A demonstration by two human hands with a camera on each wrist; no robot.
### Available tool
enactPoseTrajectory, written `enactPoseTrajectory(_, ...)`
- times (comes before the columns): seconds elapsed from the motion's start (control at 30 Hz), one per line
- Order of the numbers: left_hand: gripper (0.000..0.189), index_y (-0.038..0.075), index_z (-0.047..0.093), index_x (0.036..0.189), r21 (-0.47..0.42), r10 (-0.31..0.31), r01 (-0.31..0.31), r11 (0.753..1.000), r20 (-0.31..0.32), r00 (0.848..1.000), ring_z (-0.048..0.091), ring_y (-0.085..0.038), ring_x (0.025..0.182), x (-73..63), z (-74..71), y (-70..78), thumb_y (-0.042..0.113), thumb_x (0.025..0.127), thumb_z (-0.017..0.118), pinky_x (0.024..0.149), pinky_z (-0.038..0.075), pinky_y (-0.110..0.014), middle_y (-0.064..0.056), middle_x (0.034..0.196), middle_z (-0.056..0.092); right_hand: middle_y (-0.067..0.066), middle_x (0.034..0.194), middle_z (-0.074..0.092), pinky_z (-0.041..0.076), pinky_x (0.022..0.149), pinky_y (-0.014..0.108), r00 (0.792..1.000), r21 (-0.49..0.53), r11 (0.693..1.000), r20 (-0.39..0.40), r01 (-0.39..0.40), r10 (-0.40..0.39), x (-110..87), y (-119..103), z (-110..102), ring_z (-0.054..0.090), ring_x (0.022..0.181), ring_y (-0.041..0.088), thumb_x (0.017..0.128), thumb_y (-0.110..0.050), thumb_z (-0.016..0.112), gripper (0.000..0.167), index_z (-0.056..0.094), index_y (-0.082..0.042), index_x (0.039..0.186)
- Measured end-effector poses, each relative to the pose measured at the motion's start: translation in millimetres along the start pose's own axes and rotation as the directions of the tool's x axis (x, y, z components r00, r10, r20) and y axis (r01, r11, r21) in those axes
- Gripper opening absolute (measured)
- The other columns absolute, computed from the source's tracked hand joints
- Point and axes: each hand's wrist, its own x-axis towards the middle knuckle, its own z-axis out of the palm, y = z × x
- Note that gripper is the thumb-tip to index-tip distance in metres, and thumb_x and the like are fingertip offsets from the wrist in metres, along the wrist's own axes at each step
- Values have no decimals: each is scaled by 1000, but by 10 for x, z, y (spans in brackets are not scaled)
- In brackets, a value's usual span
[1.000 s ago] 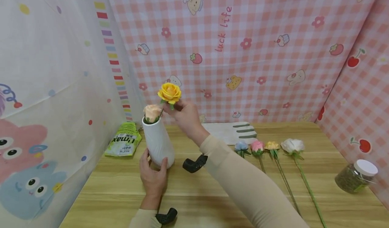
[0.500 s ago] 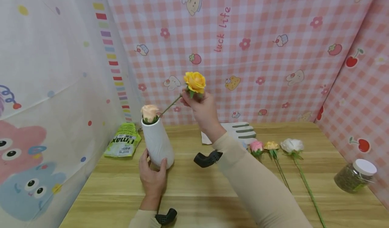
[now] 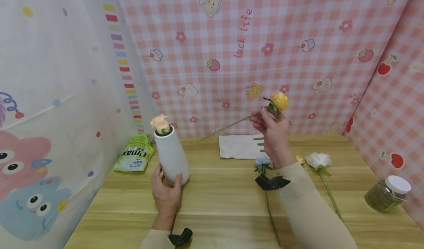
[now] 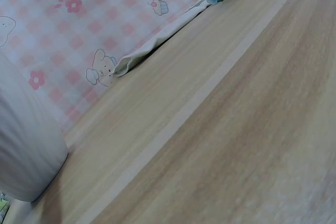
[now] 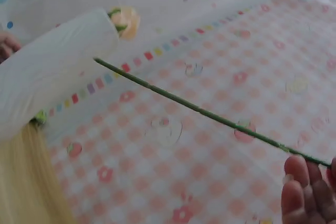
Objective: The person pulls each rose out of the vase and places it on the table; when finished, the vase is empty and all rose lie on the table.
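A white vase (image 3: 172, 155) stands on the table at the left, with a peach rose (image 3: 160, 124) in its mouth. My left hand (image 3: 166, 193) holds the vase low down, thumb and fingers on either side. Up in the air at the right, my right hand (image 3: 273, 133) pinches a yellow rose (image 3: 280, 101) just below its bloom. Its green stem (image 5: 199, 110) slants down toward the vase; in the right wrist view the cut end is free, apart from the vase's rim. The left wrist view shows the vase's lower side (image 4: 29, 145).
A blue rose (image 3: 262, 161), a white rose (image 3: 318, 160) and a partly hidden yellow-orange flower (image 3: 300, 159) lie at the right. Behind is a folded white cloth (image 3: 236, 147). A green packet (image 3: 135, 153) lies left of the vase; a lidded jar (image 3: 387, 193) is far right.
My right hand has moved right, drawing the yellow rose away from the vase, its stem now out of the mouth. The peach rose leans slightly more left. My left hand has stayed on the vase.
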Motion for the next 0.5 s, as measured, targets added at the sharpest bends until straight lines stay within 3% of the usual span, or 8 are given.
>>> enactPoseTrajectory(0.27, 72, 4, 49, 137, 10, 8, -8, 1000, -8, 1000, 54, -29, 113, -3, 8, -8, 14, 74, 82, 79, 49, -47, -15, 126, 56, 5, 85, 70, 53, 59, 21, 967, -176, 961, -174, -215, 184, -318, 194, -711, 65, 69, 12, 96, -22, 59, 19, 55, -5, 99)
enactPoseTrajectory(0.37, 71, 4, 50, 137, 16, 11, -11, 1000, -10, 1000, 54, -28, 113, -6, 7, -7, 14, 74, 82, 79, 48, -40, -14, 125, 57, 2, 80, 69, 52, 57, 20, 950, -204, 939, -206, -276, 234, -431, 306, -890, 62, 66, 10, 97, -18, 57, 13, 54, -6, 97)
enactPoseTrajectory(0.5, 71, 4, 50, 136, 13, 13, -13, 1000, -11, 1000, 55, -29, 113, -5, 7, 8, 14, 73, 82, 81, 47, -33, -15, 125, 57, -2, 81, 67, 51, 61, 20, 932, -261, 903, -221, -342, 289, -564, 458, -1021, 60, 68, 7, 98, -12, 55, 14, 55, -3, 108)
